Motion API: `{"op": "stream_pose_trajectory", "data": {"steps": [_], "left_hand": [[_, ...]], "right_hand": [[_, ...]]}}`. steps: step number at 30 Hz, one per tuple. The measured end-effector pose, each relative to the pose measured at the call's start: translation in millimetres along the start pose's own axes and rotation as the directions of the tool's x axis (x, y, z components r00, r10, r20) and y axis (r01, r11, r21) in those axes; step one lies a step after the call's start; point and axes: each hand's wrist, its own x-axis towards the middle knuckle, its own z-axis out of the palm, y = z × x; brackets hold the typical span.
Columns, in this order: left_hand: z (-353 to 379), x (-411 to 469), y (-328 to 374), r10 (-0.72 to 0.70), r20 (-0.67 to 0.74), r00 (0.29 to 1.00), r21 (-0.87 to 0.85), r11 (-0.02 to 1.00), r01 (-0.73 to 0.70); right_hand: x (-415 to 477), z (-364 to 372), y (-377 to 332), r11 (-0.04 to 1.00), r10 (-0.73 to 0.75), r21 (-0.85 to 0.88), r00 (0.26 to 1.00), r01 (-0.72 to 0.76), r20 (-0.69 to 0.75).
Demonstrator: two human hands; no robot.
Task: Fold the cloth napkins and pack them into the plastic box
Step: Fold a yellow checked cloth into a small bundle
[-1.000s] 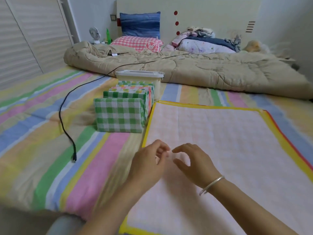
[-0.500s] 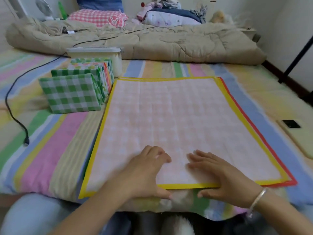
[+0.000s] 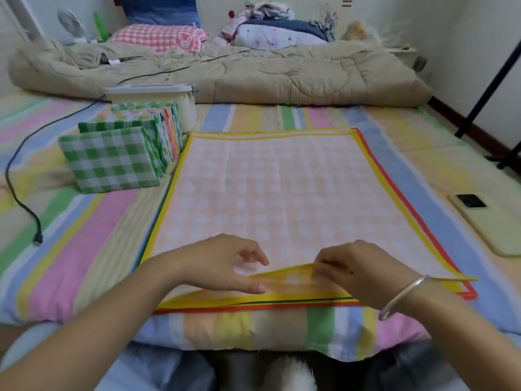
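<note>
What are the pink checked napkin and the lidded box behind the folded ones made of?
Pink checked napkin with yellow border: thin woven cloth, matte; its pinched edge bends limply. Lidded box: translucent whitish plastic, probably; smooth, cloudy walls.

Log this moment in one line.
step: starting fold | right hand: pinches napkin near edge, lifted | left hand: beside it, grip unclear | folded napkins: in row by box

bed: striped bed (image 3: 84,263) | on it: flat napkins (image 3: 276,193) | folded napkins (image 3: 110,162) | plastic box (image 3: 187,111) | cable (image 3: 38,238) | phone (image 3: 485,221) | quilt (image 3: 282,74)
</note>
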Motion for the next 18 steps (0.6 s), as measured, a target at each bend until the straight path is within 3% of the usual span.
{"op": "stream_pose_trajectory", "data": {"steps": [5,8,10,13,15,18], "left_hand": [[-26.2,4.3,7.8,-0.029,0.248,0.968,-0.199,0.977,0.08],[-44.9,10.2,14.9,-0.047,0.303,0.952,-0.147,0.984,0.095],[-57.5,16.5,18.2,-0.087,0.171,0.981,0.052,0.995,0.079],[-67.1,27.8,23.7,-0.107,-0.169,0.98,0.324,0.933,0.158],[-59.3,33.2,22.7,-0.003,-0.411,0.912,0.453,0.867,0.207],[-33.2,38.1,12.2,0.223,-0.635,0.74,0.453,0.883,0.123]], "right_hand": [[8.4,-36.8,6.9,0.958,-0.022,0.275,0.928,-0.087,0.371],[26.8,-48.5,17.7,0.961,0.024,0.245,0.917,-0.132,0.399],[43.3,-53.3,24.4,0.975,0.079,0.171,0.938,-0.144,0.337],[66.8,-58.0,32.6,0.986,0.158,0.028,0.971,-0.165,0.18],[81.3,-56.4,39.2,0.978,0.2,-0.069,0.979,-0.196,0.05],[100.8,-44.0,49.5,0.959,0.257,-0.095,0.961,-0.266,-0.098]]}}
